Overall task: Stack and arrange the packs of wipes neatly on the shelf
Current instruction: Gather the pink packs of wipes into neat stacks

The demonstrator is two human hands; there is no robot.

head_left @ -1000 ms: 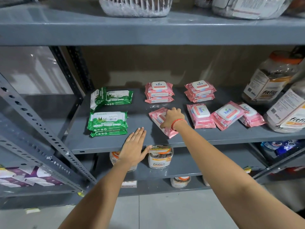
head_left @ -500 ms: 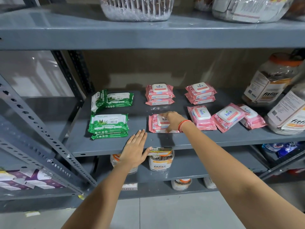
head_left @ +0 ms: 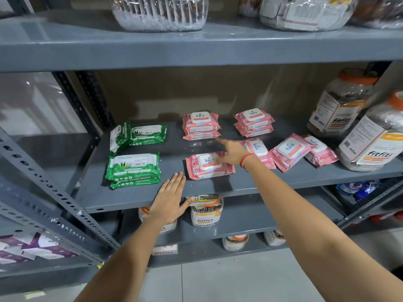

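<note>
A grey metal shelf (head_left: 130, 199) carries pink and green wipe packs. A single pink pack (head_left: 205, 168) lies straight near the front. My right hand (head_left: 233, 152) hovers just over its right end, fingers apart, holding nothing. Two pink stacks stand behind, one at the back middle (head_left: 201, 125) and one to its right (head_left: 254, 122). Three loose pink packs (head_left: 291, 151) lie askew further right. Two green stacks sit at the left, one at the front (head_left: 134, 168) and one behind (head_left: 139, 135). My left hand (head_left: 170, 199) rests flat and open on the shelf's front edge.
Two large fitfizz jars (head_left: 370, 147) with orange lids stand at the right end of the shelf. Clear plastic containers (head_left: 161, 14) sit on the shelf above. Smaller jars (head_left: 207, 211) fill the shelf below. A slotted upright post (head_left: 54, 192) runs diagonally at the left.
The front pink pack was turned from a slant to square with the shelf edge. My right hand has let go of it and lifted toward the back right. My left hand stayed put.
</note>
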